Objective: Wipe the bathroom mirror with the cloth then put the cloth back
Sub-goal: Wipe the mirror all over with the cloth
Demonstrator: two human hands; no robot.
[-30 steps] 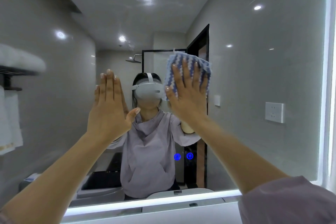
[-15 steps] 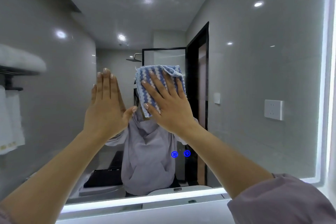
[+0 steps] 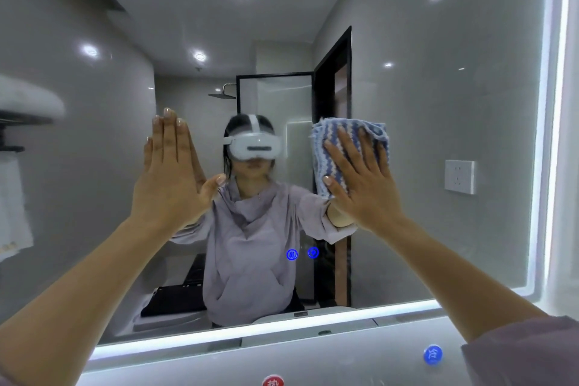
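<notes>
Right hand (image 3: 365, 188), fingers spread, presses the blue-and-white striped cloth (image 3: 346, 147) flat against the mirror (image 3: 438, 103), right of frame centre. Left hand (image 3: 169, 172) is open-palmed and flat at centre left, its grip empty, apparently touching the glass.

The right hand (image 3: 363, 185) presses a blue-and-white striped cloth (image 3: 347, 147) flat against the mirror (image 3: 438, 103), fingers spread over it. The left hand (image 3: 170, 172) is raised flat near the glass, fingers together and thumb out. Two blue lit icons (image 3: 302, 253) glow low in the mirror, above its bright lower edge strip (image 3: 250, 330).
</notes>
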